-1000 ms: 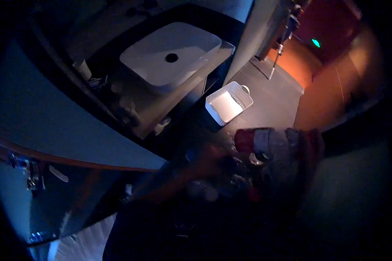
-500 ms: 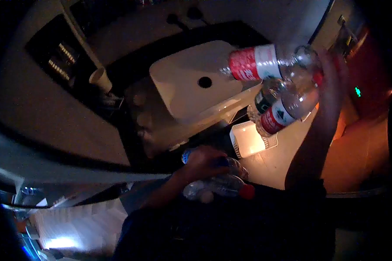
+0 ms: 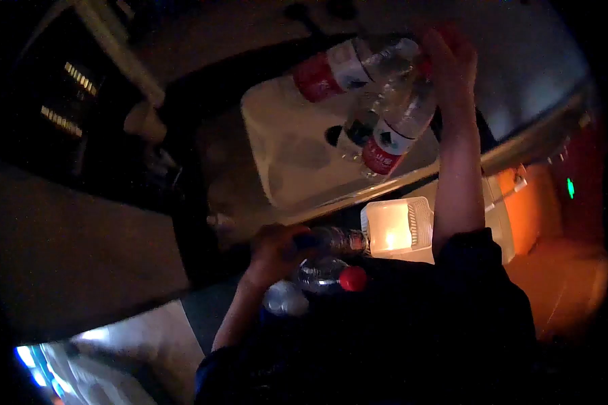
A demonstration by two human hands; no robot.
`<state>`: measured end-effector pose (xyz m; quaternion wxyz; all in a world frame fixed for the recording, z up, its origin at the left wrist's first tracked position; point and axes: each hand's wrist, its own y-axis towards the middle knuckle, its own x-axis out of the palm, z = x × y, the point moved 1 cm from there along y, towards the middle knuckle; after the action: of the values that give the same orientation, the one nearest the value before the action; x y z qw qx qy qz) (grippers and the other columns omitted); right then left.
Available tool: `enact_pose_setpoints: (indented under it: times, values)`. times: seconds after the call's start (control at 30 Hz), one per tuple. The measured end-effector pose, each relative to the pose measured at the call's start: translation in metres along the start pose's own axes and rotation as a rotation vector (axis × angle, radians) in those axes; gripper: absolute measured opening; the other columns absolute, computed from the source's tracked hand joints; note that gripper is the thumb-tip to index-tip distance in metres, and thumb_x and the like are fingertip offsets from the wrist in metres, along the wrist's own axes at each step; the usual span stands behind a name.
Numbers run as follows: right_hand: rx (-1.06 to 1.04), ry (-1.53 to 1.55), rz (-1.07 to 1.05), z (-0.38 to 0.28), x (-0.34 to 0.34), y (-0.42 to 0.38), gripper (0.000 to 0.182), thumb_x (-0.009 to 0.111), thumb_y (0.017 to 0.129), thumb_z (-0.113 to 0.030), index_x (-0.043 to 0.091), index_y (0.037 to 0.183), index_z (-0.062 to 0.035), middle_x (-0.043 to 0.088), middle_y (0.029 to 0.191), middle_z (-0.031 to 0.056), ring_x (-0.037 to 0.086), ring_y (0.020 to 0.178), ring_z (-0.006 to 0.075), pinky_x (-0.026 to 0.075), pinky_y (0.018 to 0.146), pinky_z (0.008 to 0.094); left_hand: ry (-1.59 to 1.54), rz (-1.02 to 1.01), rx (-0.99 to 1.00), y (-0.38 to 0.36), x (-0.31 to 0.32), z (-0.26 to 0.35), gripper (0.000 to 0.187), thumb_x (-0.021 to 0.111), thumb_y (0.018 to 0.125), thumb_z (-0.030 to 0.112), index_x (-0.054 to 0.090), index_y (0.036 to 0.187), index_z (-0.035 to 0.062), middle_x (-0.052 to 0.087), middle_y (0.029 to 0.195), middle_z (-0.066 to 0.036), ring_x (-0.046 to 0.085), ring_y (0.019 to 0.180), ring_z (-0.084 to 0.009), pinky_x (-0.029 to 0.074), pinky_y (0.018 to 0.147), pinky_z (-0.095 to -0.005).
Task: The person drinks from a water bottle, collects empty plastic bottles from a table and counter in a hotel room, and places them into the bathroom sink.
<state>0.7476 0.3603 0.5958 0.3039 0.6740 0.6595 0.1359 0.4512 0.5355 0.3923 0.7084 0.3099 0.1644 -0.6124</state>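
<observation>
My right hand (image 3: 452,57) is closed at the neck end of a cluster of clear plastic bottles. One red-and-white labelled bottle (image 3: 331,71) points left; another labelled bottle (image 3: 392,142) hangs downward, with a darker-labelled bottle partly hidden behind it. They are over the white sink (image 3: 277,152). Close to my body, my left hand (image 3: 273,253) is wrapped round a plastic bottle (image 3: 338,239). Below it, a clear bottle with a red cap (image 3: 352,278) rests against my dark clothing, and another pale, clear bottle end (image 3: 285,298) shows beside it.
A lit white plastic bin (image 3: 390,226) stands below the sink's front edge. A pale cup (image 3: 144,123) is left of the sink. At right is a red surface with a green light (image 3: 570,188). The room is dim.
My right hand has carried its bottles left and upward, from beside the sink to over it. My left hand and its bottles have shifted slightly left. The camera view has turned.
</observation>
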Motion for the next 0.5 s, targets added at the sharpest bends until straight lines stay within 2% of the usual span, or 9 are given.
enact_pose_setpoints:
  times: [0.03,0.07,0.13,0.17,0.2,0.23,0.37,0.43,0.5]
  values:
    - [0.014,0.033,-0.063,0.037,0.009,0.008,0.023,0.066,0.08,-0.024,0.065,0.094,-0.0054,0.062,0.079,0.0028,0.055,0.061,0.0089,0.043,0.052,0.0227,-0.049,0.072,-0.039,-0.002,0.005,-0.005,0.039,0.08,0.062,0.024,0.066,0.096,0.0102,0.066,0.09,-0.011,0.063,0.082,-0.0261,0.049,0.073,-0.0357]
    - [-0.358,-0.388,0.002,0.072,0.017,0.011,0.023,0.066,0.08,-0.024,0.066,0.093,-0.0048,0.062,0.082,0.0034,0.056,0.065,0.0092,0.043,0.054,0.0232,-0.094,0.149,-0.088,-0.006,0.008,-0.005,0.04,0.08,0.061,0.023,0.066,0.096,0.0101,0.066,0.091,-0.011,0.063,0.082,-0.0264,0.049,0.073,-0.0352]
    - [-0.235,-0.319,-0.058,0.076,0.037,0.004,0.024,0.065,0.081,-0.025,0.066,0.091,-0.0033,0.063,0.087,0.0038,0.055,0.072,0.0093,0.044,0.057,0.0242,0.012,0.159,-0.247,0.001,0.003,0.021,0.039,0.08,0.062,0.024,0.066,0.096,0.0099,0.066,0.092,-0.011,0.063,0.083,-0.0273,0.049,0.074,-0.0355]
    - [0.307,0.104,-0.198,0.061,0.035,0.0,0.025,0.064,0.082,-0.025,0.066,0.091,-0.0023,0.063,0.089,0.0036,0.055,0.074,0.0091,0.043,0.058,0.0248,0.08,0.212,-0.199,0.005,0.005,0.027,0.039,0.079,0.063,0.024,0.066,0.097,0.0098,0.066,0.093,-0.011,0.063,0.083,-0.0275,0.05,0.073,-0.0355]
    - [0.164,0.197,-0.215,0.087,0.039,0.006,0.024,0.063,0.082,-0.025,0.066,0.09,-0.0024,0.062,0.086,0.0026,0.054,0.072,0.0088,0.043,0.056,0.0247,0.155,0.258,-0.14,0.008,0.006,0.032,0.039,0.079,0.063,0.025,0.066,0.097,0.0098,0.066,0.093,-0.011,0.063,0.084,-0.0277,0.05,0.072,-0.0356]
    - [0.02,0.293,-0.213,0.117,0.038,0.013,0.024,0.062,0.083,-0.026,0.065,0.088,-0.0024,0.061,0.084,0.0016,0.053,0.069,0.0085,0.042,0.054,0.0246,0.178,0.286,-0.185,0.007,0.009,0.037,0.039,0.079,0.063,0.025,0.066,0.097,0.0098,0.066,0.093,-0.011,0.063,0.084,-0.0277,0.05,0.072,-0.0356]
    - [0.109,0.276,-0.339,0.139,0.023,0.031,0.023,0.062,0.083,-0.026,0.064,0.083,-0.0035,0.06,0.078,-0.0001,0.051,0.063,0.0083,0.041,0.052,0.0254,0.081,0.278,-0.31,0.011,0.036,0.054,0.038,0.077,0.064,0.027,0.067,0.096,0.0094,0.066,0.093,-0.012,0.063,0.086,-0.0289,0.049,0.075,-0.0365]
    - [-0.061,0.03,-0.244,0.133,0.039,0.036,0.022,0.062,0.084,-0.026,0.061,0.08,-0.0043,0.057,0.071,-0.0016,0.048,0.059,0.0074,0.039,0.049,0.0251,0.094,0.302,-0.374,0.018,0.04,0.049,0.037,0.077,0.064,0.027,0.067,0.095,0.0093,0.066,0.092,-0.012,0.063,0.086,-0.0294,0.049,0.076,-0.0368]
    - [0.01,0.178,-0.263,0.116,0.037,0.025,0.022,0.063,0.083,-0.025,0.061,0.083,-0.0038,0.056,0.071,-0.0018,0.048,0.061,0.0066,0.039,0.05,0.0239,0.112,0.262,-0.459,0.014,0.047,0.057,0.041,0.077,0.067,0.029,0.066,0.102,0.0105,0.066,0.096,-0.011,0.062,0.091,-0.0284,0.047,0.082,-0.0376]
